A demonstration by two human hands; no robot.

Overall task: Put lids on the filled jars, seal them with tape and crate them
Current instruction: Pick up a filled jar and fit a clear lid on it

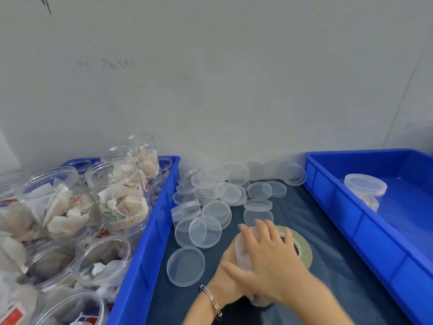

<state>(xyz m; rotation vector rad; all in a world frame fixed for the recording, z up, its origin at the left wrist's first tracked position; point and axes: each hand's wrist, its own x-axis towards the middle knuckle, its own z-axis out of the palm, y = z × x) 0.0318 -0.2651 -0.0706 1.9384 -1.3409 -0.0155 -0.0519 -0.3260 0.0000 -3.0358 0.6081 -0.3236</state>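
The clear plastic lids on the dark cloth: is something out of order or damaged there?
No damage shows. The clear round plastic lids lie in a loose, overlapping heap, and some lean against the grey wall instead of being stacked. In the blue plastic crate on the left, the filled clear jars are piled at mixed angles, several on their sides.

A crate [150, 231] of filled jars [117, 191] sits on the left, and another crate [351, 207] holding one lidded jar [365, 190] sits on the right. Between them loose lids [218, 198] lie scattered, with a tape roll [302, 245] in front, behind the hands.
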